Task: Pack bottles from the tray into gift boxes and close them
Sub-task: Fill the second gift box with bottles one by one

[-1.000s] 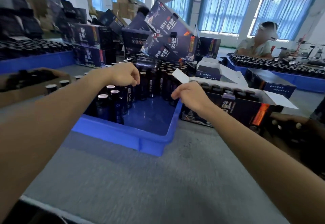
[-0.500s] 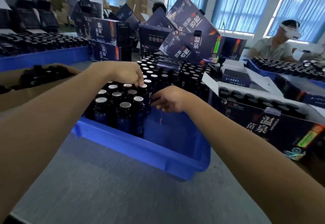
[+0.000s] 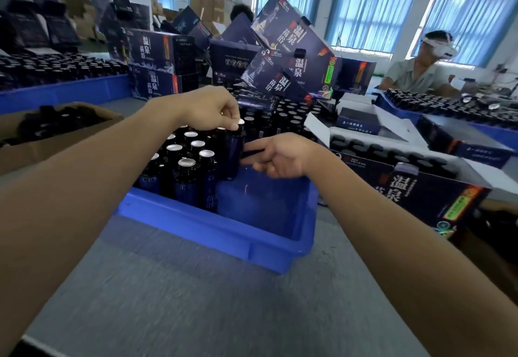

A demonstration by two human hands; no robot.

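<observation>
There's the left hand point(image 3: 213, 112) pinching the cap of an upright bottle point(image 3: 234, 154) at the edge of the pack in the tray point(image 3: 210, 227), right hand point(image 3: 280, 157) loose-fingered just beside its body and nearer the open box point(image 3: 406, 185), off to the right.

Bottles point(image 3: 186, 171) stand in the tray's point(image 3: 213, 230) left part; the open gift box point(image 3: 414, 188) lies right of it.

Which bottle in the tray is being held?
The bottle at the cluster's right edge, beside the bare floor of the tray: the left hand pinches its cap.
</observation>
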